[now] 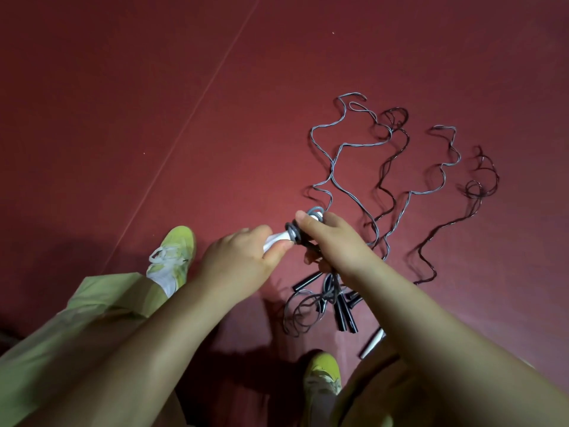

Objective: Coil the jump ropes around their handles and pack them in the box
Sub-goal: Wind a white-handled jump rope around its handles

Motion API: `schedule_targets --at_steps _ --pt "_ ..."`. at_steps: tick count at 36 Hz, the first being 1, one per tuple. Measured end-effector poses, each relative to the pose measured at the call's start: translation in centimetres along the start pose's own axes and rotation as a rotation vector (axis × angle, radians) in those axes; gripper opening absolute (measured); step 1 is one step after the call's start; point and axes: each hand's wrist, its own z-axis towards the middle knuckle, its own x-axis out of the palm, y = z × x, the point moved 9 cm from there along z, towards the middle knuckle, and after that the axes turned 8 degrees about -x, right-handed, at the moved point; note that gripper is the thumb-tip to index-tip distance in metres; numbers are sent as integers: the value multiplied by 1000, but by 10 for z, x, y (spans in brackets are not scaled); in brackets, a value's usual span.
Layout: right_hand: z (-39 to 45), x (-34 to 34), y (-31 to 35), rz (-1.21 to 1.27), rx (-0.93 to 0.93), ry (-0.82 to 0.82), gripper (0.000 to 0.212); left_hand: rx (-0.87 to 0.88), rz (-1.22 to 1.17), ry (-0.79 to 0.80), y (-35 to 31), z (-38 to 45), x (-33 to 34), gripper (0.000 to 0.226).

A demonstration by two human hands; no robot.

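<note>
My left hand (243, 260) grips the white handles (278, 237) of a jump rope above the floor. A few turns of grey rope (294, 231) are wound round the far end of them. My right hand (329, 238) pinches that grey rope at the coil, fingers curled round it. The loose grey rope (334, 166) trails away over the red floor in wavy loops. Several dark ropes (389, 177) lie beside it. A bundle of black handles (345, 312) with a coiled rope (303, 312) lies under my right forearm. No box is in view.
The red floor (154, 87) has a thin pale line (200, 97) running diagonally across it. A loose white handle (372, 343) lies near my right shoe (321, 380). My left shoe (172, 257) and green trouser leg are at the lower left.
</note>
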Motion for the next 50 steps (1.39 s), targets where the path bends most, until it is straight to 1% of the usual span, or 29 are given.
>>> schedule_targets --at_steps 2,5,7,8,9,10,11,13,15,17,18,19,21,23,24,26,30,33,35,41,47,50 --pt "0 0 1 -4 -15 -4 29 -25 -19 46 1 0 1 37" --pt "1 -2 0 -24 -9 -23 32 -103 -67 210 6 0 10 38" --pt "1 -3 0 -15 -9 -37 31 -138 -160 317 9 1 16 32" --pt "1 -4 1 -5 -13 -44 28 -140 -236 374 7 0 19 27" --pt "1 -5 3 11 -20 -51 25 -157 -367 435 3 -2 21 20" --pt "0 -5 5 32 -26 -57 21 -208 -544 494 -1 -4 22 13" --pt "0 -6 8 62 -33 -62 19 -282 -729 542 -4 -7 22 13" --pt "-2 -8 13 134 -51 -70 16 -409 -1052 650 -10 -13 23 24" --pt "-2 -9 18 215 -86 -76 14 -444 -1210 814 -18 -18 28 43" --pt "0 -8 22 296 -139 -71 8 -468 -1289 963 -22 -25 34 62" --pt "1 -7 23 334 -156 -69 11 -479 -1320 1026 -23 -30 39 66" --pt "2 -5 24 371 -163 -66 18 -486 -1348 1091 -27 -35 43 70" --pt "4 -2 22 435 -163 -56 25 -479 -1365 1204 -35 -46 50 76" --pt "4 0 21 477 -160 -40 26 -464 -1342 1244 -37 -49 54 74" --pt "5 0 21 478 -158 -38 26 -462 -1324 1237 -36 -48 54 72" --pt "4 0 20 439 -152 -38 26 -449 -1266 1170 -32 -42 54 69" --pt "3 4 15 339 -117 -1 24 -389 -1071 900 -19 -26 53 66" --pt "2 7 14 187 -100 46 23 -360 -884 696 -5 -14 49 61" --pt "-1 7 14 90 -91 70 24 -351 -796 614 1 -10 46 60" --pt "-5 4 21 -66 -105 84 31 -315 -727 533 7 -2 47 56" --pt "-3 4 14 -138 -70 67 43 -286 -602 458 13 3 45 55" --pt "-3 4 12 -144 -51 77 42 -272 -499 408 17 7 41 53"
